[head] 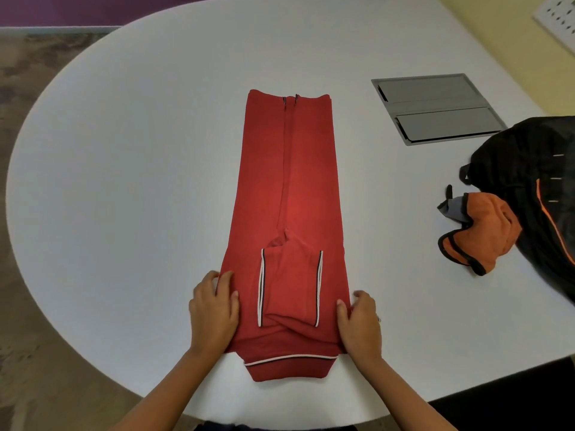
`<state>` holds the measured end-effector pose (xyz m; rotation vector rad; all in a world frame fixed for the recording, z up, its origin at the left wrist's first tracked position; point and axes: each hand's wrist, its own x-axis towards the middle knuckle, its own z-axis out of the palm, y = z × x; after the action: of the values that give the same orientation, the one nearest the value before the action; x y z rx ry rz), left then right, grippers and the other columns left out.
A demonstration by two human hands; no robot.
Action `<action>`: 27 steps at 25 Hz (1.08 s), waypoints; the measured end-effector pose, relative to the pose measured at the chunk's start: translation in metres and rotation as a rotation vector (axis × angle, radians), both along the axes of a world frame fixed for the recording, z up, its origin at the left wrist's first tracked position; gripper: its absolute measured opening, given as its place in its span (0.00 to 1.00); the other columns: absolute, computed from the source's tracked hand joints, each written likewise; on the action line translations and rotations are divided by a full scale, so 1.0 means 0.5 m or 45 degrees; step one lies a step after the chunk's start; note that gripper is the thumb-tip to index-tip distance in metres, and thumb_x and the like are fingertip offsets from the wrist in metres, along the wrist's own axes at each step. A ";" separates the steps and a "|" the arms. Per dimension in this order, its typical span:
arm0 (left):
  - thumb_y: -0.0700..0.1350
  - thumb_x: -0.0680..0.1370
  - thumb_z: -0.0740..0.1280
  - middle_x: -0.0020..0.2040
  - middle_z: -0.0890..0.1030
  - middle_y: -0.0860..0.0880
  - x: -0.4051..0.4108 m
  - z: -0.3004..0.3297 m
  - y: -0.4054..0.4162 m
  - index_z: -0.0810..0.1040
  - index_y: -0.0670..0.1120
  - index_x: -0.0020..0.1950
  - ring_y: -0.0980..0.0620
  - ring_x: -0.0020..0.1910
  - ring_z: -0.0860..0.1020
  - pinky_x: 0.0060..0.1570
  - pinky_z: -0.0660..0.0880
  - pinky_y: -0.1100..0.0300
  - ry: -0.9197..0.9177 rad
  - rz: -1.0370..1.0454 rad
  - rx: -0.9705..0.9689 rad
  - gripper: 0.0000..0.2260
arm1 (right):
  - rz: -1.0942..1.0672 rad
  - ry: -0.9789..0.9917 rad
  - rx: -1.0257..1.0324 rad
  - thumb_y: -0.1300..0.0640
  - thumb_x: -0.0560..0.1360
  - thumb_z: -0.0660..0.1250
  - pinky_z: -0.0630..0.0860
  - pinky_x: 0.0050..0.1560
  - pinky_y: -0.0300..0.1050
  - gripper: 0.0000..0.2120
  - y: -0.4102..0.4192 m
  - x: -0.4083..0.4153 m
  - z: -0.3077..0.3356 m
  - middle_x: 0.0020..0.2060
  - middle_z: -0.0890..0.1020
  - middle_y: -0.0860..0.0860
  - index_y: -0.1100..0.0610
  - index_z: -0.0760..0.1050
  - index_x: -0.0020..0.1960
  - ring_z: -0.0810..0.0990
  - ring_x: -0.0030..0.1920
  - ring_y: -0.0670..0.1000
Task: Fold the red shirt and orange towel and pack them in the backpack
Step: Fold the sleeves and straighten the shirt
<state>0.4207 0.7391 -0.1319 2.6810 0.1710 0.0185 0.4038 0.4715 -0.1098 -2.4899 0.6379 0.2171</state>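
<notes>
rounded white table [124,181] with grey cable hatch [435,108], mottled brown carpet [25,73], purple wall [62,9]

Backpack [538,194] cut by right edge; towel [479,231] partly under it.

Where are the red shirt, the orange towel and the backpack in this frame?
red shirt [289,188]: head view, middle of the folded body panel.
orange towel [485,231]: head view, orange centre of the bunched cloth.
backpack [529,157]: head view, upper black fabric, at the table's right edge.
</notes>
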 end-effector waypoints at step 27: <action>0.48 0.79 0.59 0.49 0.77 0.44 0.337 0.096 -0.132 0.76 0.41 0.50 0.43 0.49 0.77 0.42 0.71 0.54 0.247 -0.287 0.101 0.12 | 0.504 -0.069 0.054 0.62 0.73 0.65 0.72 0.50 0.44 0.08 0.030 0.283 0.045 0.47 0.78 0.53 0.59 0.77 0.52 0.77 0.46 0.52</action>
<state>0.5893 0.6733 -0.0837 2.7629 -0.0746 -0.3118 0.5453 0.4865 -0.0873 -2.5500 0.1111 0.3048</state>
